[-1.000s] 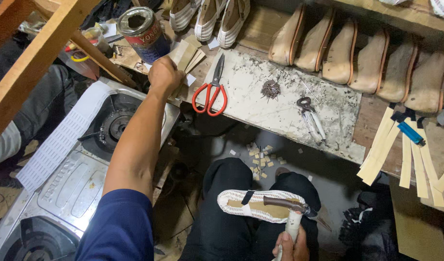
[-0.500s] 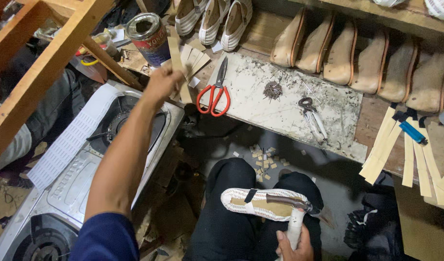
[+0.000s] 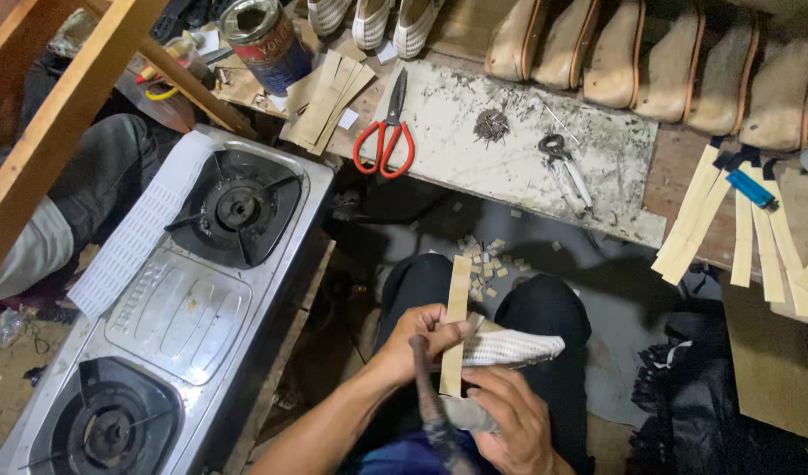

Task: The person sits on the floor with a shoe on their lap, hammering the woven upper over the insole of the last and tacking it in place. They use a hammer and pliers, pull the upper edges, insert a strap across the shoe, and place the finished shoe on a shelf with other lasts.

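A: Where's the tan strip (image 3: 456, 325)?
B: Upright over the lap, pinched by the left hand (image 3: 419, 339) against the white shoe (image 3: 509, 348), which the right hand (image 3: 508, 422) grips from below.
A: Beyond the hands?
B: A stained slab (image 3: 518, 145) with red scissors (image 3: 385, 141); left, a gas stove (image 3: 180, 299). A dark-crusted tin (image 3: 263, 35) stands farther out.
A: Changed?
B: The left arm came back from the slab, bringing the strip.

Head view, looking steeply down, close
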`<control>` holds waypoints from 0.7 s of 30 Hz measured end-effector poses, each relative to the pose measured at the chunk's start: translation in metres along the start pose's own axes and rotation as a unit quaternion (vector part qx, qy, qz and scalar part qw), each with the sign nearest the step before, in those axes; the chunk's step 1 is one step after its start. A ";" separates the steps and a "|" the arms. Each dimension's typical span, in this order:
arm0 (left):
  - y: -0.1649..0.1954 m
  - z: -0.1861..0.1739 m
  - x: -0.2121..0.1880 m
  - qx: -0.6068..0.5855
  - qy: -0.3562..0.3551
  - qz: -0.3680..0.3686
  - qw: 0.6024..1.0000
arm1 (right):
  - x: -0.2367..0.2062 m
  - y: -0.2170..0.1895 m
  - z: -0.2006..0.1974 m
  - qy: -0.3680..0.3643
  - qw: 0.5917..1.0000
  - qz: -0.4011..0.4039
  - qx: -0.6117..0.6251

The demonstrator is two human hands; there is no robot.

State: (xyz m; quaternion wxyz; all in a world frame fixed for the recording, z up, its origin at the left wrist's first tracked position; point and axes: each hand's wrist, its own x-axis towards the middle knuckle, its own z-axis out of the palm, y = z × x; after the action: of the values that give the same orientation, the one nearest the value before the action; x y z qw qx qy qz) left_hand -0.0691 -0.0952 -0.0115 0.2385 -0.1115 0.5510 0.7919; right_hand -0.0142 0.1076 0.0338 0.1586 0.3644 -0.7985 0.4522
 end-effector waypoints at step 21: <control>-0.019 -0.040 -0.038 0.379 0.048 0.299 0.874 | -0.046 0.051 -0.059 0.382 0.781 0.425 0.253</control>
State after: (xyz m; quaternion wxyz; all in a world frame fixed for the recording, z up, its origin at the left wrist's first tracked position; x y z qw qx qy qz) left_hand -0.0298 -0.1367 -0.0250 -0.0126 0.1196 0.8267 0.5497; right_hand -0.0242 0.1938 0.0084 0.1446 -0.1876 -0.6036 0.7613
